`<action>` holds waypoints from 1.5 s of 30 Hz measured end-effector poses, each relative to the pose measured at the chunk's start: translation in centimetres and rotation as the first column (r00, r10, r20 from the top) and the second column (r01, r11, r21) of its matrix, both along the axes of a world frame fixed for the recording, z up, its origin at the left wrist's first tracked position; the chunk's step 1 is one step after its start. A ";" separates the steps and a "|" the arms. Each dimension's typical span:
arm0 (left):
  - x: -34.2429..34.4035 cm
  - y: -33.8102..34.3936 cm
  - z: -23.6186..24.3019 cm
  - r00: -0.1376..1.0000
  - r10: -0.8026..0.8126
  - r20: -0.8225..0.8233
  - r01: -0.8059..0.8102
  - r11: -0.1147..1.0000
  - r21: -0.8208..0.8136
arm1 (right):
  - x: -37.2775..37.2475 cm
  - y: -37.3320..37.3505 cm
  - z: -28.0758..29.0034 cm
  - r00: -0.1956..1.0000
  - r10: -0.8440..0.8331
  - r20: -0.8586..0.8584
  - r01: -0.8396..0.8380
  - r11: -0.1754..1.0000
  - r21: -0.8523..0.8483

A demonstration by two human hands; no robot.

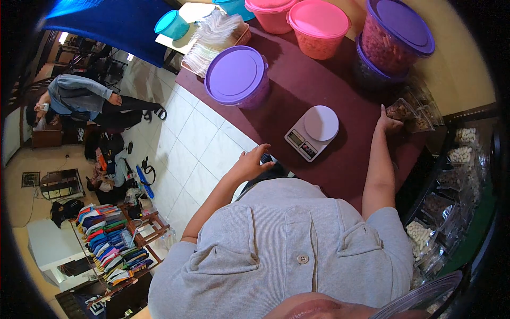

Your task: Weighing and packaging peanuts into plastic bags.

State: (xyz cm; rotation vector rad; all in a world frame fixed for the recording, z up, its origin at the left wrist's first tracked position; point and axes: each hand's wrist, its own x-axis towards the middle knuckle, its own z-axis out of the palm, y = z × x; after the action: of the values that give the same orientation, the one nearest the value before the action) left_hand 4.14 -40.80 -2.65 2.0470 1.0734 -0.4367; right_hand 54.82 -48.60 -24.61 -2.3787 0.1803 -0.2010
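Note:
My left hand (252,164) hovers at the near edge of the maroon-covered table (340,165), its fingers apart and nothing in them. At the table's right end, my right hand (390,122) grips the edge of a clear plastic packet (400,109) with brown contents. More clear packets (425,114) lie against it by the wall. Between my hands sits a white digital kitchen scale (313,133) with a round, bare platform. Beyond the scale, to the left, stands a tub with a purple lid (236,77).
Pink-lidded tubs (319,26) and stacked purple-lidded tubs (396,37) line the back. A basket of plastic bags (215,40) is at the far left corner. Bagged goods (435,207) hang at my right. Another person (82,98) stands on the tiled floor to the left.

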 end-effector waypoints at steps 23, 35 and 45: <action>-7.3 29.5 -0.6 0.681 0.249 0.688 -0.614 0.706 0.352 | -9.4 -4.0 2.6 0.990 0.101 -0.093 -0.115 0.981 -0.157; -4.3 50.1 -5.2 0.913 -0.114 0.391 -0.171 0.763 0.623 | -26.3 -4.1 5.9 0.983 0.178 0.050 -0.076 0.637 -0.767; -1.9 54.3 -7.8 0.946 -0.312 0.088 0.212 0.801 0.560 | -34.2 -4.2 6.1 0.996 0.057 -0.072 -0.084 0.876 -0.475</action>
State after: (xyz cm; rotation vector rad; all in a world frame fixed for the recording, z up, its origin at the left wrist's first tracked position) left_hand 2.20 13.46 -10.45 2.7062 0.8666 -0.0718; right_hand 20.60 -52.76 -18.55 -2.8824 0.0733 -0.1562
